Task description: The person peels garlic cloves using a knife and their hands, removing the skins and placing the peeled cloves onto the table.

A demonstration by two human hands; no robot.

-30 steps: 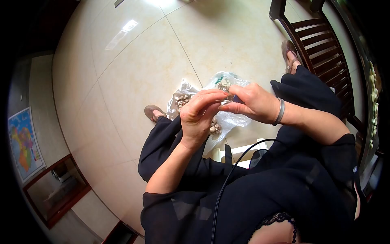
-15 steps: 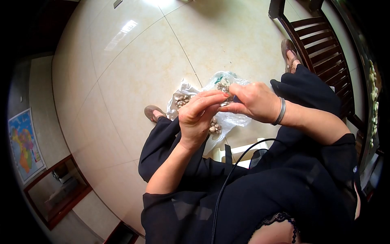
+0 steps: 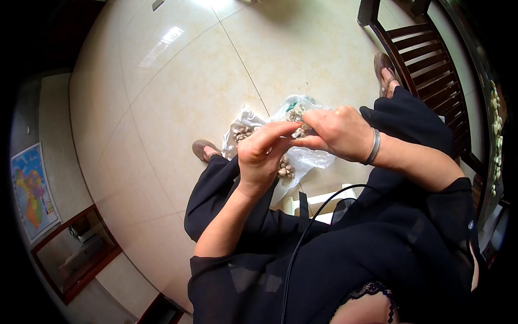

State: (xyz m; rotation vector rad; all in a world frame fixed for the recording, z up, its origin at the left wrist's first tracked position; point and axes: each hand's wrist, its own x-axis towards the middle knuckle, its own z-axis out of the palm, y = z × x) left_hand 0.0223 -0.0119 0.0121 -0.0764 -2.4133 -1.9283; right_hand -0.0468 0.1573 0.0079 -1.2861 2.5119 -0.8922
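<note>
My left hand and my right hand meet above the plastic bags, fingertips nearly touching. The fingers of each are pinched together; what they hold is small and mostly hidden. A greyish-white bit shows between the fingertips, but I cannot tell whether it is held or lies below. Under my hands spread a white plastic bag and a clear plastic bag. Small brownish round pieces, perhaps mushrooms, lie on the white bag. More round pieces show below my left hand, and another pile lies beyond the fingertips.
Tiled floor surrounds the bags. Part of a white plastic stool shows near my lap, with a black cable across my clothes. A dark slatted wooden chair stands at right. A framed mirror and a map are at left.
My left fingers have curled in and dropped slightly. The greyish-white bit between the fingertips shows more now. The bags and piles look unmoved.
</note>
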